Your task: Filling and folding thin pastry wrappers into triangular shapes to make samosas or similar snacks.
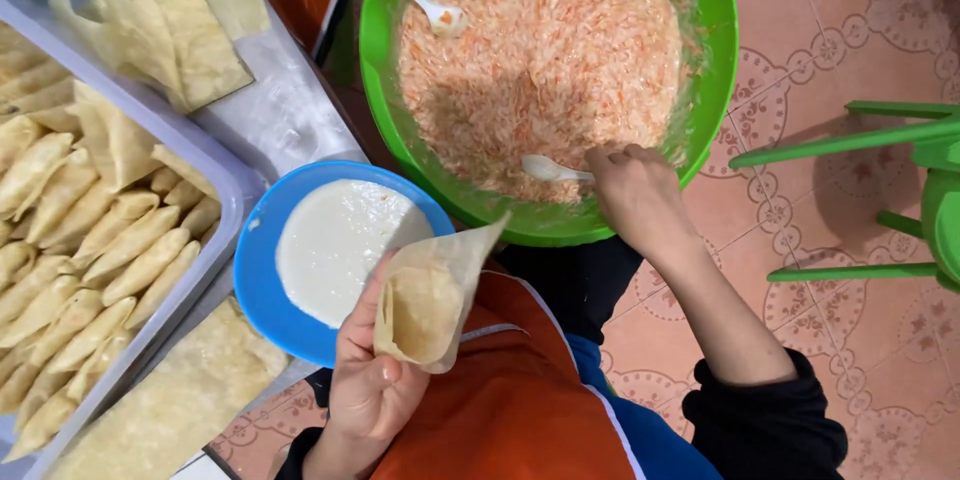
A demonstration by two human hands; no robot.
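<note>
- Far left I see a long pale grey plastic tray [222,172], packed with rows of folded pale yellow pastry rolls [90,240]. It looks close to full, and I judge that a roll laid on top near the rim could slide off.
- Flat squares of thin pale wrapper dough [175,25] lie on the desk above the tray, and another stack [170,405] below it. They lie uncovered, so the edges may dry and crack when folded.
- The round blue plastic bowl [262,280] holds a smooth white paste [335,245], a shallow pool well inside the rim. It sits just beside the tray.
- My left hand [370,380] is closed round the lower part of a thin pastry sheet folded into an open cone [430,295], mouth up and tilted towards the blue bowl. The cone looks empty. Risk as I judge it: squeeze too hard and the thin sheet tears, or grip too loosely and the fold opens.
- The large round green plastic basin [715,70] holds a heap of shredded orange-and-white filling [545,50]. A white plastic spoon [440,15] rests in it near the top left.
- My right hand [635,195] grips the handle of a second white spoon [545,169], bowl lying on the filling at the near edge. An overloaded spoon may drop filling on the orange apron [510,410] between basin and cone.
</note>
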